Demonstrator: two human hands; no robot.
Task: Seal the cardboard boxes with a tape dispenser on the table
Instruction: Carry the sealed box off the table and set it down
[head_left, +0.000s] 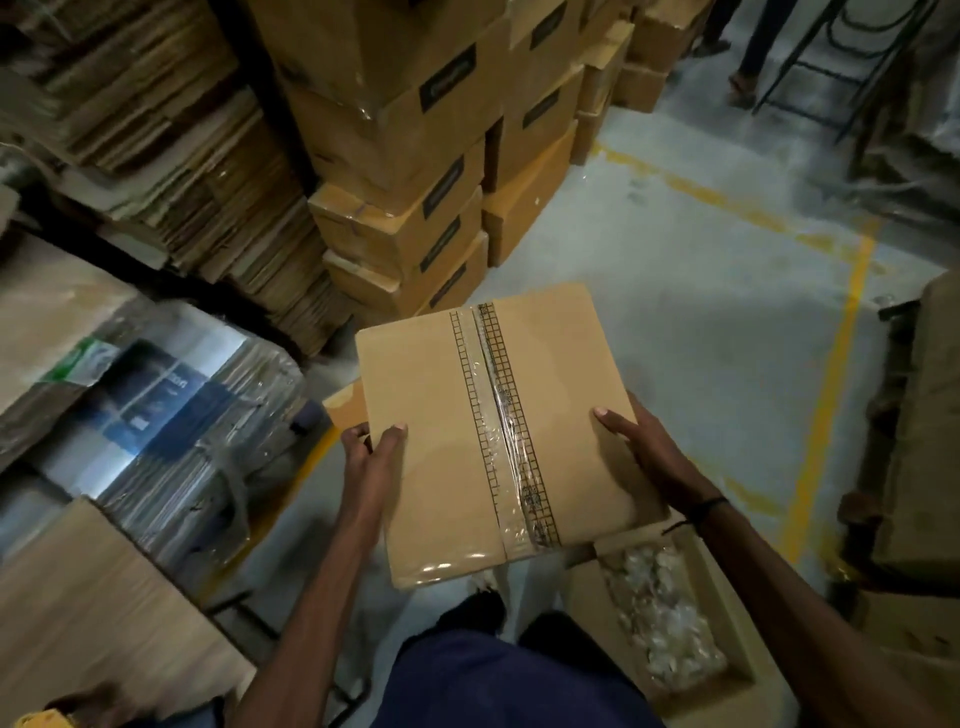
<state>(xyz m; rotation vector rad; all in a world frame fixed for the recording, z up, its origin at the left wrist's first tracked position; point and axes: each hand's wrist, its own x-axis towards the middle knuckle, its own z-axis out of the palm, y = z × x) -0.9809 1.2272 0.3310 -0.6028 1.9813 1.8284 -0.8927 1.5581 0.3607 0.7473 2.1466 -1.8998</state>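
I hold a sealed cardboard box in the air above the floor, with clear tape along its middle seam. My left hand grips its left edge, thumb on top and fingers curled under. My right hand grips the right edge, thumb lying on the top face. No tape dispenser is in view. The wooden table lies at the lower left.
A tall stack of sealed boxes stands ahead. Flattened cardboard piles and wrapped bundles fill the left. An open box with clear packets sits at my right foot. Yellow lines mark the grey floor. A person's legs stand far back.
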